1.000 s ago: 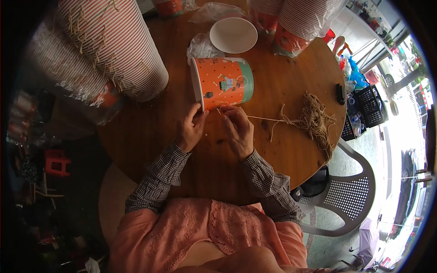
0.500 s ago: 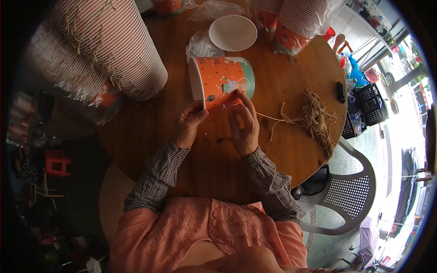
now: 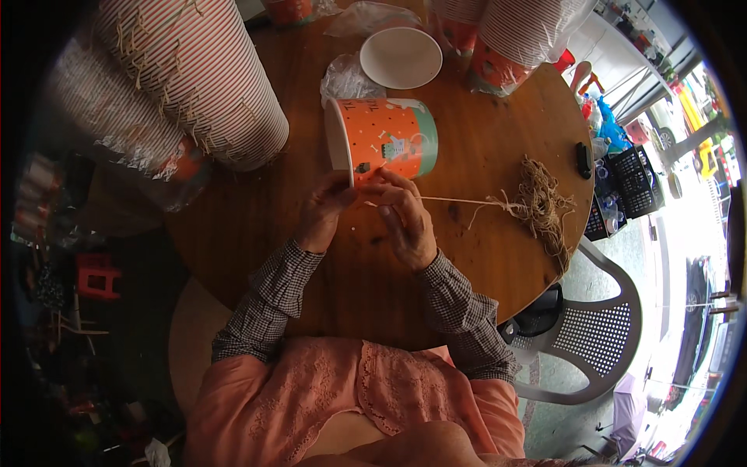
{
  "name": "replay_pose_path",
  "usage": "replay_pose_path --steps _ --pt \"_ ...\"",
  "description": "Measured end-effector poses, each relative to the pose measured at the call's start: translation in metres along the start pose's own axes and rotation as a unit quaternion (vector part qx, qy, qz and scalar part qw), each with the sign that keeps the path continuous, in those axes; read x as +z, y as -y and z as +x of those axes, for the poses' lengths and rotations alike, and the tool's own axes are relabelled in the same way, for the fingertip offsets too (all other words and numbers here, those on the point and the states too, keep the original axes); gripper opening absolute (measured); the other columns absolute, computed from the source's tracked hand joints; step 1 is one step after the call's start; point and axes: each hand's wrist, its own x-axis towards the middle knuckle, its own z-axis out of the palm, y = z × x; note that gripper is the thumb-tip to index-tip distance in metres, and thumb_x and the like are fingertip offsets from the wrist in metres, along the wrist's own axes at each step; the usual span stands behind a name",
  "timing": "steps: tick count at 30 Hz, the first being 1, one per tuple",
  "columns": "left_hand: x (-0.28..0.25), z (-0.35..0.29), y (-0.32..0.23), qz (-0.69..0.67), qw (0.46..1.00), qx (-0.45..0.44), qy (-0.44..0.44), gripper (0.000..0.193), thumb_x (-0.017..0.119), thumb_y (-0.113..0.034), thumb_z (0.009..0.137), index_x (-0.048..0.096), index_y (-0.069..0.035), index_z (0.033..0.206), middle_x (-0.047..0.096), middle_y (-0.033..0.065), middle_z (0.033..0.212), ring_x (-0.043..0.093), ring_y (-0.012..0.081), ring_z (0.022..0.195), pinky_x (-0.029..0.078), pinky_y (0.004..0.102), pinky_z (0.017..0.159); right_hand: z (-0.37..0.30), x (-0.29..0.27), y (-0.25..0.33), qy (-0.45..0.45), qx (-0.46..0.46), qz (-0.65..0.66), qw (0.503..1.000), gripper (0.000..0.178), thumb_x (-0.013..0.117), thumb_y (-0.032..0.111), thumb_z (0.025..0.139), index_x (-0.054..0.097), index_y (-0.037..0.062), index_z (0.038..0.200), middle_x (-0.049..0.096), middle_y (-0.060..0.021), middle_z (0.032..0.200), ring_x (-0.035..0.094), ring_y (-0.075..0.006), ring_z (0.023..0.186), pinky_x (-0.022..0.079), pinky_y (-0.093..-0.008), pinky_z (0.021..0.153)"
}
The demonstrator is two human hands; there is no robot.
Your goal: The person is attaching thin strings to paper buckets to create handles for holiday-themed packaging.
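An orange and green paper bucket (image 3: 389,140) lies on its side on the round wooden table, its open end facing left. My left hand (image 3: 323,212) is closed on the near part of its white rim, thumb toward me. Just right of that rim, my right hand (image 3: 406,222) pinches a thin twine (image 3: 459,200) near its end, fingers close to the bucket's wall. Rightward the twine runs taut to a tangled heap of twine (image 3: 541,198). The left fingertips are partly hidden by the rim.
Tall stacks of nested paper buckets (image 3: 210,78) stand at the left, twine ends hanging from one. Another wrapped stack (image 3: 517,39) is at the back right. An empty white bucket (image 3: 401,58) sits beyond, beside clear plastic wrap (image 3: 346,80). A grey chair (image 3: 603,335) stands at the right.
My right hand has moved left and slightly nearer me, toward the rim, drawing the twine taut. The left hand stays at the rim, and the bucket has barely shifted.
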Motion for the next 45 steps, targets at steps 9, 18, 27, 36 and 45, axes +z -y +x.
replay_pose_path --steps 9,18,27,36,45 --pt "0.015 -0.009 0.004 -0.026 0.999 0.020 -0.037 0.023 0.059 0.001 0.089 0.059 0.000 0.112 0.063 0.0088 0.113 0.059 0.0173 0.106 0.048 0.0314 0.093 -0.004 0.011 -0.005 0.007 -0.035 0.015 0.999 0.012 0.050 -0.005 0.090 0.046 0.0041 0.098 0.055 -0.0141 0.130 0.034 -0.0362 0.135 0.035 -0.0437 0.107" --pt "0.030 -0.006 -0.005 -0.036 0.998 0.041 -0.021 0.029 0.060 -0.012 0.092 0.056 0.000 0.118 0.061 0.0101 0.117 0.059 0.0201 0.110 0.043 0.0368 0.102 -0.007 0.013 -0.011 -0.100 0.068 0.242 0.963 0.004 0.036 0.002 0.100 0.040 0.0024 0.102 0.041 -0.0215 0.142 0.031 -0.0328 0.138 0.030 -0.0447 0.110" --pt "0.020 -0.010 0.008 0.019 0.998 0.037 -0.051 0.030 0.060 -0.004 0.091 0.053 0.002 0.119 0.062 0.0058 0.105 0.060 0.0125 0.098 0.047 0.0266 0.089 -0.006 0.012 -0.004 -0.065 0.019 -0.001 0.998 0.005 0.054 0.003 0.091 0.053 0.0004 0.096 0.052 -0.0216 0.128 0.052 -0.0345 0.120 0.045 -0.0396 0.097" --pt "0.019 -0.013 0.018 0.093 0.993 0.068 -0.025 0.035 0.058 -0.005 0.093 0.047 0.002 0.125 0.058 0.0075 0.113 0.057 0.0135 0.104 0.045 0.0274 0.093 -0.011 0.009 -0.003 -0.093 0.110 -0.043 0.989 0.008 0.060 0.005 0.086 0.059 -0.0003 0.091 0.050 -0.0166 0.125 0.055 -0.0278 0.110 0.049 -0.0353 0.085" --pt "0.018 -0.014 0.021 0.107 0.992 0.056 -0.021 0.036 0.058 -0.007 0.093 0.046 0.002 0.126 0.057 0.0061 0.113 0.055 0.0127 0.106 0.044 0.0266 0.094 -0.009 0.002 0.002 -0.090 0.127 -0.045 0.987 0.010 0.060 0.003 0.085 0.061 -0.0001 0.094 0.056 -0.0153 0.105 0.057 -0.0282 0.099 0.049 -0.0345 0.085"
